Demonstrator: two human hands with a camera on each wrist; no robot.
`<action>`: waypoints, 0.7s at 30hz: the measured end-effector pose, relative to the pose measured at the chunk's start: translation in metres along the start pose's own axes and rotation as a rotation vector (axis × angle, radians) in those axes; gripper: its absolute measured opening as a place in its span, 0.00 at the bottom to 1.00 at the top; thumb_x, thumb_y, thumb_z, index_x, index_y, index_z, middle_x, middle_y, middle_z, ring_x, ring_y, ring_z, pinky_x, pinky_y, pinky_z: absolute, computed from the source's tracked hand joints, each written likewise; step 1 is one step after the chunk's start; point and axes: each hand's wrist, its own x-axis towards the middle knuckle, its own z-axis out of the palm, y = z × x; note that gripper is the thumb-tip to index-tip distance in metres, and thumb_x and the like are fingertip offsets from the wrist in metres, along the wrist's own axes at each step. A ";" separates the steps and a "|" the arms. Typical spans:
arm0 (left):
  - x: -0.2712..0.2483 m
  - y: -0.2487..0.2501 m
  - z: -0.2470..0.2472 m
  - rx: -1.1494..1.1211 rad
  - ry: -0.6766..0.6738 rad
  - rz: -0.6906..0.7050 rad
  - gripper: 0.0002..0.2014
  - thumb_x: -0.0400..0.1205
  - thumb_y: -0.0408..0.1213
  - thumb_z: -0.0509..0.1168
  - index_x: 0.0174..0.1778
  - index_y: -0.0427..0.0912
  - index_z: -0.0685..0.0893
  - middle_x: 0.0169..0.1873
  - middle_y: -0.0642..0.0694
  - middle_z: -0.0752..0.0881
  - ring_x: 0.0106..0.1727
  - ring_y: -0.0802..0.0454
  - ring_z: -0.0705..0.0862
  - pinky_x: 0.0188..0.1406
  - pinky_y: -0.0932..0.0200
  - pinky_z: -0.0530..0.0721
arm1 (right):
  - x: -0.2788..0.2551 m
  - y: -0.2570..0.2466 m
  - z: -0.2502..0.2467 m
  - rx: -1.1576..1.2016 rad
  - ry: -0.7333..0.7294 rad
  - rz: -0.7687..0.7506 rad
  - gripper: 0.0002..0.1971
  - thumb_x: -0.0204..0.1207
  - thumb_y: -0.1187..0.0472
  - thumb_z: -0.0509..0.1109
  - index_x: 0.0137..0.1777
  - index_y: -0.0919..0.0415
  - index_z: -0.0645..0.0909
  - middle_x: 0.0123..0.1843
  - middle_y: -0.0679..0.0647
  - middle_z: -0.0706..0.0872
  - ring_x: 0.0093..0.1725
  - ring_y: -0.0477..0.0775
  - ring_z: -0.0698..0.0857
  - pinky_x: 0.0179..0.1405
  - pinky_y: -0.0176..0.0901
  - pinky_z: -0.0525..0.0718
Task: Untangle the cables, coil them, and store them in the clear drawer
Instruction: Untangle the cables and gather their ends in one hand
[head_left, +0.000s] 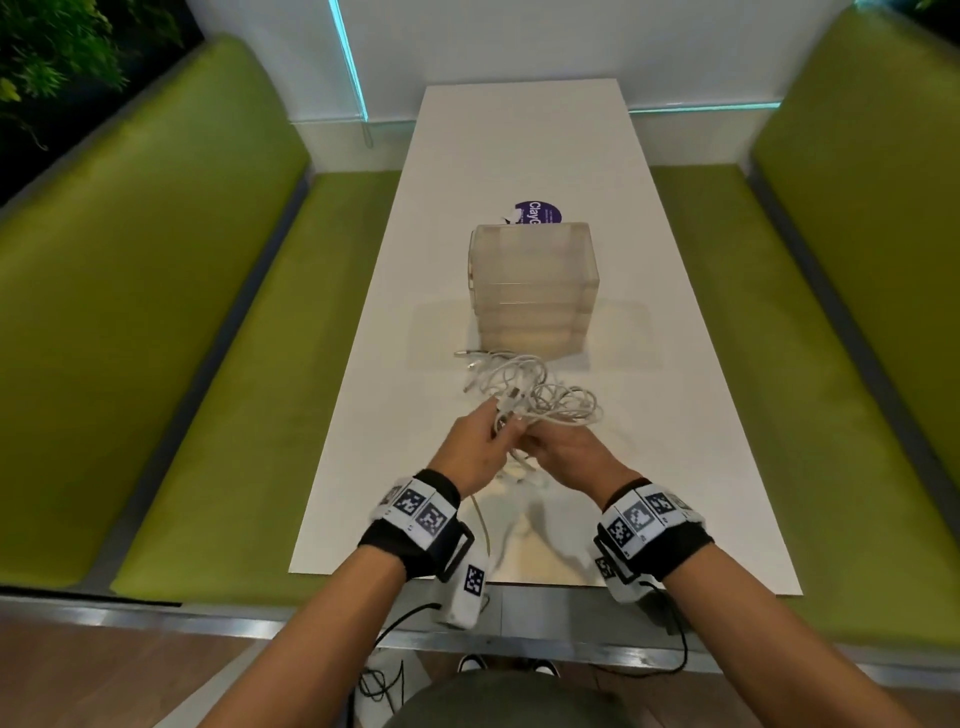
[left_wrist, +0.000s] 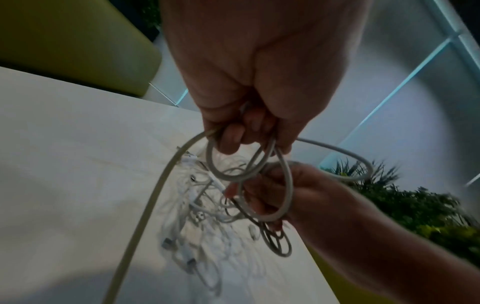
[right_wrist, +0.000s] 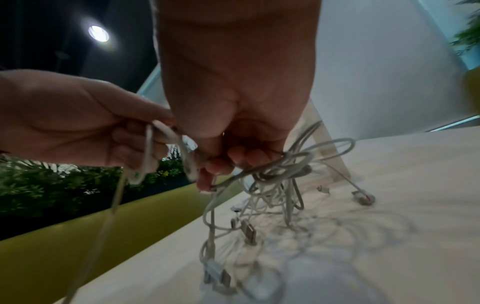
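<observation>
A tangle of white cables (head_left: 540, 395) is lifted partly off the white table (head_left: 649, 415), just in front of a clear stack of drawers (head_left: 532, 291). My left hand (head_left: 480, 441) grips loops of one cable (left_wrist: 233, 162), and a long strand (left_wrist: 145, 216) runs from it toward me. My right hand (head_left: 561, 457) pinches the knotted bundle (right_wrist: 283, 170), whose plugs (right_wrist: 249, 230) dangle to the table. The hands are close together above the near half of the table. All the drawers look closed.
A purple round sticker (head_left: 540, 210) lies behind the drawers. Green bench seats (head_left: 218, 415) run along both sides of the table, the right one (head_left: 779, 364) equally close. The table's near edge (head_left: 519, 579) is below my wrists.
</observation>
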 end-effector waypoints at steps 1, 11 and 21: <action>0.000 0.001 0.004 0.002 -0.015 0.002 0.13 0.84 0.44 0.62 0.55 0.36 0.78 0.42 0.39 0.86 0.42 0.43 0.83 0.34 0.61 0.74 | -0.002 -0.002 0.001 0.044 -0.024 0.040 0.10 0.82 0.62 0.62 0.56 0.63 0.84 0.53 0.54 0.85 0.57 0.56 0.82 0.57 0.43 0.75; -0.003 0.007 0.007 -0.127 0.057 0.091 0.04 0.85 0.38 0.60 0.50 0.42 0.77 0.34 0.49 0.83 0.31 0.61 0.79 0.33 0.65 0.75 | 0.003 -0.008 -0.010 0.114 -0.070 0.010 0.06 0.77 0.65 0.66 0.43 0.61 0.84 0.38 0.50 0.82 0.40 0.51 0.80 0.47 0.51 0.79; -0.019 0.017 -0.047 -0.691 0.409 0.006 0.09 0.85 0.32 0.60 0.39 0.44 0.75 0.30 0.49 0.72 0.28 0.55 0.70 0.28 0.64 0.74 | 0.012 0.044 -0.008 0.030 0.001 0.167 0.10 0.76 0.66 0.67 0.34 0.55 0.82 0.40 0.51 0.83 0.43 0.53 0.81 0.41 0.44 0.72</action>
